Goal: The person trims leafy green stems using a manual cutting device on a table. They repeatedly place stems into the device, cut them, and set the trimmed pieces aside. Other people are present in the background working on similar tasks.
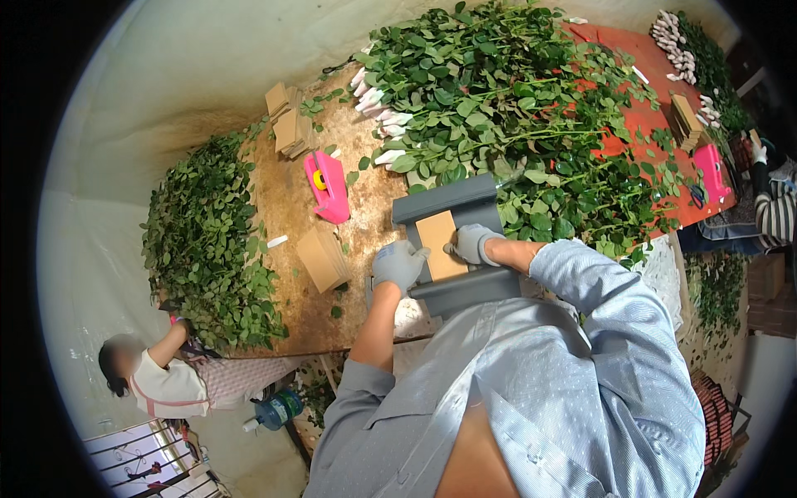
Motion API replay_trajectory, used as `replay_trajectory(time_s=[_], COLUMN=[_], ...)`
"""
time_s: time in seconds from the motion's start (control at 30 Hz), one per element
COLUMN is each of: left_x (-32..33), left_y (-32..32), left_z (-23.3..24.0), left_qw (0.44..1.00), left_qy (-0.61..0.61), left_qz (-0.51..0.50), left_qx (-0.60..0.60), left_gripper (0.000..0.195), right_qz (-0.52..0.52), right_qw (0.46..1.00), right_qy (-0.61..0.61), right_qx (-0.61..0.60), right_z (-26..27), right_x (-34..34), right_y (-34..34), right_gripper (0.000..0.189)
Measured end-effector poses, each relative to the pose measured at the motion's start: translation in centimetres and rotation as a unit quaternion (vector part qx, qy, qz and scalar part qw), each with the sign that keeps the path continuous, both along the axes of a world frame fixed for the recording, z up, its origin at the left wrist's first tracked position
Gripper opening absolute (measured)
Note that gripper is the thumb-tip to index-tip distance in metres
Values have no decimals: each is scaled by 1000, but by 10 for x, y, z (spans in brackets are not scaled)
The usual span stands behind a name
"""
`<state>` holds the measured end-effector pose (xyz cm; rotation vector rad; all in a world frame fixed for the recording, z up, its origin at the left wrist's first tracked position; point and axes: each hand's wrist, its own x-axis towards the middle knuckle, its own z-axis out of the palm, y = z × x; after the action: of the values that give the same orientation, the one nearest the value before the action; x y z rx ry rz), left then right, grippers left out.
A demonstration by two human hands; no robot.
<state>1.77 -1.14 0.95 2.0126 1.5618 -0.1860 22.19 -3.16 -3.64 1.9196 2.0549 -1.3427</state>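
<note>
A tan rectangular cardboard piece [443, 245] lies in a dark grey trough-like holder [449, 198] with raised sides, directly before me. My left hand [396, 266], in a grey work glove, holds the cardboard's left edge with the thumb against it. On the opposite edge, my right hand [476, 244], gloved alike, has its thumb on the cardboard and its fingers curled. What lies under the cardboard is hidden. Just beyond the holder, pale pink rose buds in white sleeves [389, 157] stick out from a large heap of leafy rose stems [492, 106].
A pink tape dispenser [328, 187] and cardboard stacks [324, 258] [291, 132] stand on the worn wooden table [274, 205]. Leafy stems [205, 249] pile up at left beside a person [171, 380]. Another person [772, 208] is at far right, near a second pink dispenser [711, 173] and scissors [697, 197].
</note>
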Motion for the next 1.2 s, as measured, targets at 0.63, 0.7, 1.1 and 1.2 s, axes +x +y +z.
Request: replay_trajectory(time_s=[0.63, 0.7, 1.1, 1.2], left_x=[13, 12, 14, 14], left_y=[-54, -52, -56, -55], left_z=[25, 25, 19, 11], left_qw=[965, 967, 964, 963], left_qy=[47, 45, 6, 8], left_qz=[-243, -236, -266, -267], left_qx=[-86, -83, 21, 26], left_gripper=[28, 28, 32, 27], right_qz=[227, 229, 170, 176], right_qw=[878, 881, 916, 919], right_qy=[-118, -122, -74, -89], right_qx=[405, 395, 355, 341], right_z=[-14, -14, 0, 2], right_x=[-17, -16, -17, -18], right_y=[-1, -1, -1, -2], right_gripper=[44, 44, 46, 48])
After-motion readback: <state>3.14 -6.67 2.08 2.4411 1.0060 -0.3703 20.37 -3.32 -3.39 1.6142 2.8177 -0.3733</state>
